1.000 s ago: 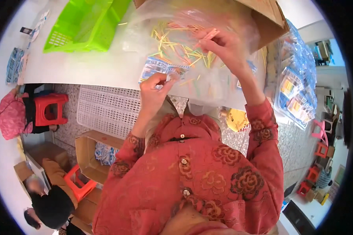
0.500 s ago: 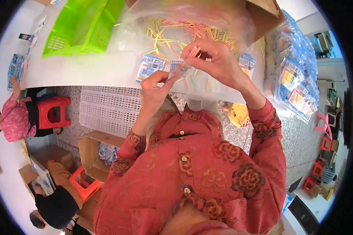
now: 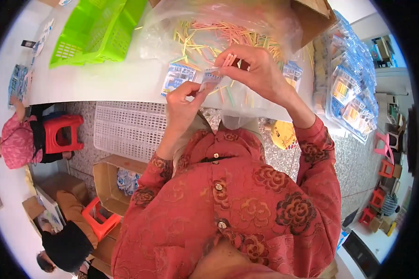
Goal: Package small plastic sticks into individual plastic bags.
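Observation:
My left hand [image 3: 184, 103] pinches a small clear packet [image 3: 211, 79] with blue print, held over the near edge of the white table. Just right of the packet, my right hand [image 3: 256, 72] grips a few short pink sticks [image 3: 229, 60] between thumb and fingers. Their ends point toward the packet's top; whether they touch it I cannot tell. A blue-and-white packet [image 3: 179, 78] lies flat left of my hands, and another packet [image 3: 292, 73] lies behind my right wrist. Beyond my hands, a loose heap of pink, yellow and green sticks [image 3: 233, 33] rests on clear plastic.
A green basket [image 3: 91, 35] stands at the far left, a cardboard box [image 3: 314, 18] at the far right. Filled packets [image 3: 351, 88] pile up on the right. Below the table are a white crate [image 3: 130, 128] and a carton [image 3: 109, 186]. Two people sit at left near red stools [image 3: 64, 132].
My right hand and the pink sticks have shifted very slightly; both hands keep their grips. The person at the upper left has moved an arm a little.

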`<state>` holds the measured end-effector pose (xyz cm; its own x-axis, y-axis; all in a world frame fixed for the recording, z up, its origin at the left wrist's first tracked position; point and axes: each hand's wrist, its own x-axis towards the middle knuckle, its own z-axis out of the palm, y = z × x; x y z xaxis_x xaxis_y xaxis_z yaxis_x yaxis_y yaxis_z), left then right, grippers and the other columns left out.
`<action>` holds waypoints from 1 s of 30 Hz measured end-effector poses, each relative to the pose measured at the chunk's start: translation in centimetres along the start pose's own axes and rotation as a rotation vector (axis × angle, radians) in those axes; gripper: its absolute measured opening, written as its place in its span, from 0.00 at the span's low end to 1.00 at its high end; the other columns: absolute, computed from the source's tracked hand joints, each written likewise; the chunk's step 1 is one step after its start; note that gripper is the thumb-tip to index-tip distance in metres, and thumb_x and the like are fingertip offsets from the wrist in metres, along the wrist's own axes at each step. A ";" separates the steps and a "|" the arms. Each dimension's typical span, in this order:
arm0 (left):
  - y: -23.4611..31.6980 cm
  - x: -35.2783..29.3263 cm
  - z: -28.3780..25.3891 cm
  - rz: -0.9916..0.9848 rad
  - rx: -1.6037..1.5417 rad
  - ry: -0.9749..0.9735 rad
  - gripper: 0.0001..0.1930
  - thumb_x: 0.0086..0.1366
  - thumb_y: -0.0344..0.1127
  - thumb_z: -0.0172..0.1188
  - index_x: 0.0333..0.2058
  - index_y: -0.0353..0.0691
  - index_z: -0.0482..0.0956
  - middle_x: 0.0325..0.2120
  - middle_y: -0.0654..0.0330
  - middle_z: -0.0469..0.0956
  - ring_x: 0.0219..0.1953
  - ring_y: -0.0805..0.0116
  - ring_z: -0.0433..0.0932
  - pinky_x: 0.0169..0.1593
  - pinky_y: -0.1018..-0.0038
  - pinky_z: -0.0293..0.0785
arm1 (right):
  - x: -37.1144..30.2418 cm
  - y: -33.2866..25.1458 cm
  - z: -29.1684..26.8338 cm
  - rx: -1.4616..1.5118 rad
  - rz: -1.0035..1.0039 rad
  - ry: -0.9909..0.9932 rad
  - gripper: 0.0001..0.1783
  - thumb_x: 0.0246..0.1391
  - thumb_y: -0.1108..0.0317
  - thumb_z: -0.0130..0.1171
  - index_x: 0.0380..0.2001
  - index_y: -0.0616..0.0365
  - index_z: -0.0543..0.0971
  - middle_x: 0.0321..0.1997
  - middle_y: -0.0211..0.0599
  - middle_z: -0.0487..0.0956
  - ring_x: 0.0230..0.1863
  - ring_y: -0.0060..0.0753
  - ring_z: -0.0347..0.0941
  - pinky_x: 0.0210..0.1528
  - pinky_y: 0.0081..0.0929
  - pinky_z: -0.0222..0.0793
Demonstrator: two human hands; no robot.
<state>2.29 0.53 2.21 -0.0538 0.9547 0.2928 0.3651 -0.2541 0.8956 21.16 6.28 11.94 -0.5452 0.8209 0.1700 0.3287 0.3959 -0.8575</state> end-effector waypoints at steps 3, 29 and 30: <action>0.0 0.0 0.0 -0.016 -0.002 -0.011 0.07 0.51 0.28 0.66 0.24 0.31 0.78 0.18 0.61 0.76 0.20 0.78 0.73 0.25 0.81 0.69 | 0.0 0.2 -0.1 -0.017 0.010 -0.011 0.06 0.51 0.71 0.58 0.34 0.60 0.78 0.31 0.27 0.75 0.30 0.13 0.67 0.29 0.15 0.63; -0.1 2.1 1.4 -0.015 -0.038 -0.115 0.07 0.50 0.28 0.66 0.26 0.31 0.78 0.18 0.60 0.76 0.20 0.77 0.73 0.26 0.80 0.69 | 0.1 2.4 -2.4 -0.430 -0.048 -0.033 0.13 0.60 0.63 0.46 0.34 0.62 0.75 0.28 0.45 0.75 0.29 0.48 0.70 0.33 0.33 0.66; -0.2 2.1 1.5 -0.015 -0.037 -0.117 0.07 0.50 0.28 0.66 0.26 0.31 0.78 0.18 0.60 0.76 0.20 0.77 0.73 0.26 0.80 0.69 | 0.1 2.8 -2.2 -0.454 -0.153 -0.019 0.12 0.59 0.63 0.47 0.35 0.61 0.75 0.29 0.46 0.76 0.30 0.49 0.71 0.33 0.34 0.66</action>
<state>3.54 2.87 2.13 0.0507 0.9694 0.2401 0.3306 -0.2432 0.9119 23.73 8.37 10.58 -0.6264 0.7331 0.2651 0.5448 0.6549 -0.5237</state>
